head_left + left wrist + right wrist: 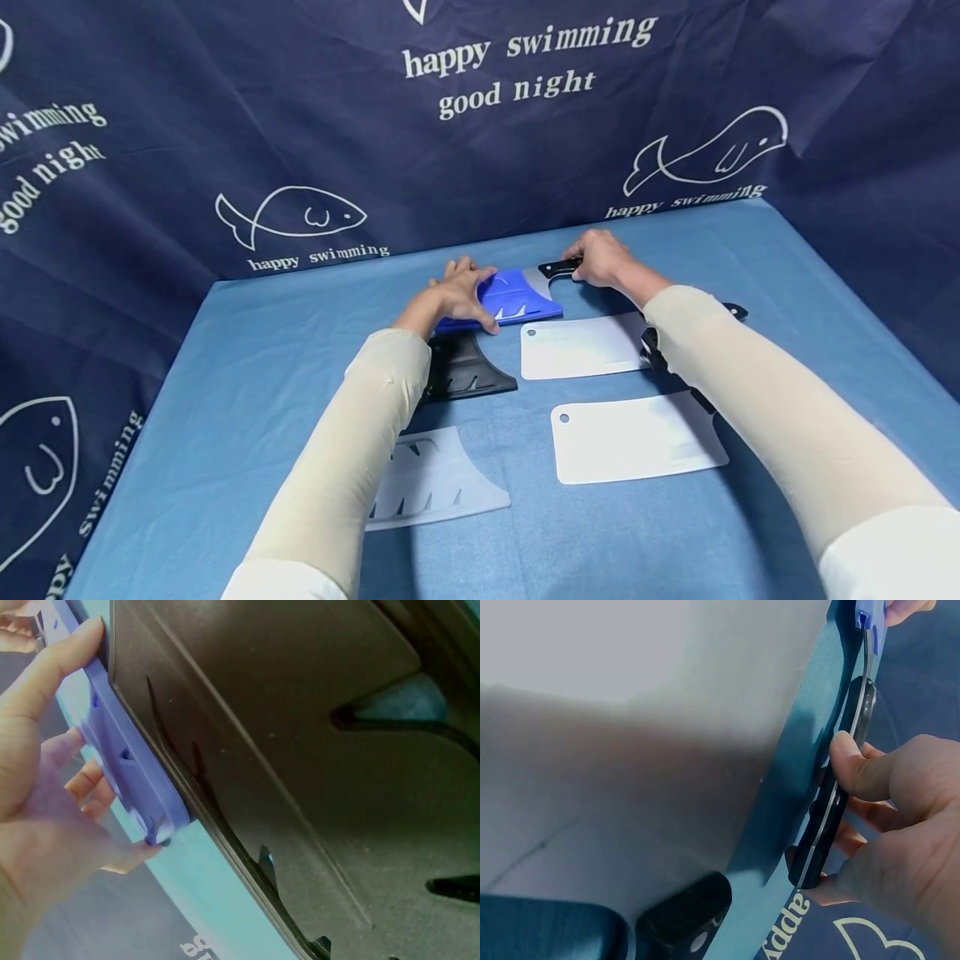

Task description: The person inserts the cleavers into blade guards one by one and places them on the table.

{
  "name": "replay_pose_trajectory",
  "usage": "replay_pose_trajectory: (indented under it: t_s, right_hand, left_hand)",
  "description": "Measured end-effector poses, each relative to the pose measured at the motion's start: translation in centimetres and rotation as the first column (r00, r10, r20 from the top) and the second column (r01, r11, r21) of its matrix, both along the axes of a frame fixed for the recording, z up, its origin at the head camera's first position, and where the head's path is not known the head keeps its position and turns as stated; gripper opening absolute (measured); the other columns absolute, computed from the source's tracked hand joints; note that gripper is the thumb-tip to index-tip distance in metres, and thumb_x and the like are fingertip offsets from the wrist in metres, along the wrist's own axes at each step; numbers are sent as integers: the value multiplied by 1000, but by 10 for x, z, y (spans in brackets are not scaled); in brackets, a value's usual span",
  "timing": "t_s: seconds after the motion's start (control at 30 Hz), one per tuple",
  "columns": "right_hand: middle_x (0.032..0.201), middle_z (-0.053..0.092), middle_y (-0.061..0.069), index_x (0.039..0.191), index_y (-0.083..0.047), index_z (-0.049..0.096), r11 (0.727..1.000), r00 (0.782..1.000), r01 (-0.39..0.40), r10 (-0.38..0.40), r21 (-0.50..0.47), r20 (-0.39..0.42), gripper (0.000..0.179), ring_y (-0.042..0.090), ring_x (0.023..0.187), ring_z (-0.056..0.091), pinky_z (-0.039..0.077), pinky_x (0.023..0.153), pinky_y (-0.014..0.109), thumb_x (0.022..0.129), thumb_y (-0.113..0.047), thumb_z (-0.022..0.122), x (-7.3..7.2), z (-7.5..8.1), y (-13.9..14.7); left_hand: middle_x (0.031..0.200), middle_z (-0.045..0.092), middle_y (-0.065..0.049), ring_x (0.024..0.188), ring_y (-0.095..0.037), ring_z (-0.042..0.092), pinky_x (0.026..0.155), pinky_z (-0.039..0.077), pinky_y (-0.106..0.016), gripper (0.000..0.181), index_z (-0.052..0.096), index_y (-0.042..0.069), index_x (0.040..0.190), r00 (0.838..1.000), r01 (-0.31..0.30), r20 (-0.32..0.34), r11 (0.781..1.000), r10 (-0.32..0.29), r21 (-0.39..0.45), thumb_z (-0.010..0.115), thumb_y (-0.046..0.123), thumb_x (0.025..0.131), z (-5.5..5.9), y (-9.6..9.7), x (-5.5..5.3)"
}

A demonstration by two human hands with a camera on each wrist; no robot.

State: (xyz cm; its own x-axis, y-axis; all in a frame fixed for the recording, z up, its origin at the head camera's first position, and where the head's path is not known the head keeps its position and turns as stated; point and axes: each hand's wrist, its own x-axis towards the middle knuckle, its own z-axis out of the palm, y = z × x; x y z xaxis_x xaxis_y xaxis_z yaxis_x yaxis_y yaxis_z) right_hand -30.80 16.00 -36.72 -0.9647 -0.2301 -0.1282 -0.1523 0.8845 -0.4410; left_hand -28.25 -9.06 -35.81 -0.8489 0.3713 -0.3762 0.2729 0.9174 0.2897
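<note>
At the back of the table, a cleaver sits with its blade inside a blue blade guard [517, 292]; a strip of bare metal shows beside its black handle [558, 268]. My left hand [459, 296] holds the guard by its edges, thumb on the near side and fingers on the far side. The cleaver's handle [829, 817] is pinched between the thumb and fingers of my right hand [600, 257]. Just in front of the blue one lies a black blade guard [472, 371], partly hidden by my left forearm.
Two bare cleavers [585, 346] [637, 442] lie flat at centre right, their handles partly behind my right sleeve. A translucent white blade guard [442, 483] lies nearest, half under my left sleeve. Dark printed cloth [487, 167] hangs behind the blue-covered table [247, 350].
</note>
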Motion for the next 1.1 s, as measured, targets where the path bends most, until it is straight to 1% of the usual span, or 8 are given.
replay_pose_trajectory:
  t_s: [0.17,0.3,0.5,0.7,0.8,0.97,1.03,1.1]
  right_hand:
    - [136,53,18,121,-9,68,1000,1000,-5,6,26,-9,40,41,131,39,33,101,59,81,-4,71,-2,0,-2]
    - [138,51,18,122,-9,67,1000,1000,-1,1,21,-3,40,42,132,36,29,101,62,83,-4,70,-2,-1,-3]
    - [138,50,19,123,-9,67,1000,1000,-15,15,13,-18,40,42,131,37,28,99,62,83,-4,70,2,-4,-2]
    - [136,46,21,125,-10,65,998,999,-39,40,53,-13,41,44,130,34,24,98,66,85,-6,69,4,-7,-2]
    - [139,43,21,127,-10,64,997,999,-39,40,66,-6,41,43,132,32,21,99,67,86,-7,68,5,-7,-2]
    - [134,45,20,129,-11,62,995,998,-59,60,75,-4,44,42,129,33,20,98,68,86,-7,68,7,-5,-1]
    - [136,44,20,131,-12,60,995,998,-68,69,73,0,46,41,130,31,19,98,67,86,-8,68,7,-5,1]
    - [142,39,21,134,-12,58,995,997,-74,74,63,9,49,41,134,27,17,98,66,86,-10,68,8,-3,3]
  left_hand:
    - [149,21,-7,133,-28,19,106,20,-62,106,23,27,154,1000,0,17,1000,1,-7,82,47,69,1,-2,0]
    - [151,19,-7,136,-28,17,106,20,-62,106,21,27,154,1000,12,24,1000,-11,-25,81,49,70,1,-3,0]
    - [149,20,-8,135,-28,17,106,21,-60,107,20,27,155,1000,15,12,1000,-15,-23,81,51,70,0,-4,2]
    - [146,22,-8,132,-27,19,105,20,-58,107,21,27,154,1000,4,11,1000,-4,-12,81,52,70,-2,-5,4]
    - [146,21,-8,132,-28,19,105,19,-58,106,21,27,154,1000,-1,8,1000,2,-10,80,52,70,-3,-5,4]
    - [148,20,-7,132,-29,18,105,17,-60,106,20,27,155,1000,-4,-4,1000,4,-6,80,51,71,-4,-5,5]
    - [150,18,-7,132,-29,17,105,15,-61,106,20,27,155,1000,-3,-12,1000,3,-5,80,52,71,-5,-6,6]
    - [151,16,-6,133,-30,16,105,14,-62,106,20,27,155,1000,-1,-22,1000,1,-4,80,52,71,-4,-6,6]
